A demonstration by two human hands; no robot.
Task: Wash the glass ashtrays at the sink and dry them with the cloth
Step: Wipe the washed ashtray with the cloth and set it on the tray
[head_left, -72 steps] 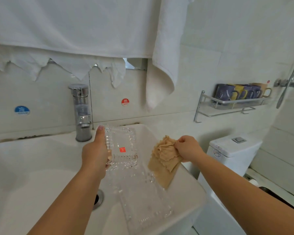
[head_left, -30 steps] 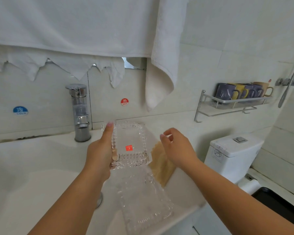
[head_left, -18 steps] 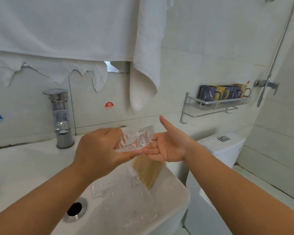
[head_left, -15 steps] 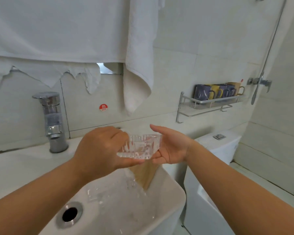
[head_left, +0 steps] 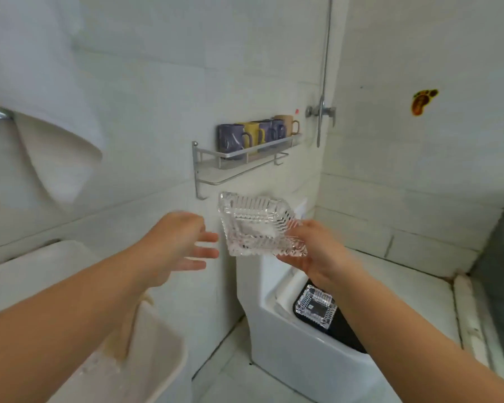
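Note:
My right hand [head_left: 317,254] holds a square cut-glass ashtray [head_left: 258,225] by its right edge, tilted, in the air above the toilet. My left hand [head_left: 175,242] hovers just left of it with fingers straight and loose, holding nothing. A second glass ashtray [head_left: 316,306] rests on the black toilet lid [head_left: 344,333] below my right wrist. The tan cloth [head_left: 128,333] hangs over the sink's right rim, partly hidden by my left forearm. The white sink [head_left: 157,359] is at the lower left.
A metal wall shelf [head_left: 245,158] with several mugs hangs behind the ashtray. The white toilet [head_left: 288,344] stands right of the sink. A white towel [head_left: 47,112] hangs at upper left. A shower pipe and valve [head_left: 320,112] run down the corner.
The ashtray passed from my left hand to my right, which carried it right, away from the sink and over the toilet. My left hand let go. The view swung right.

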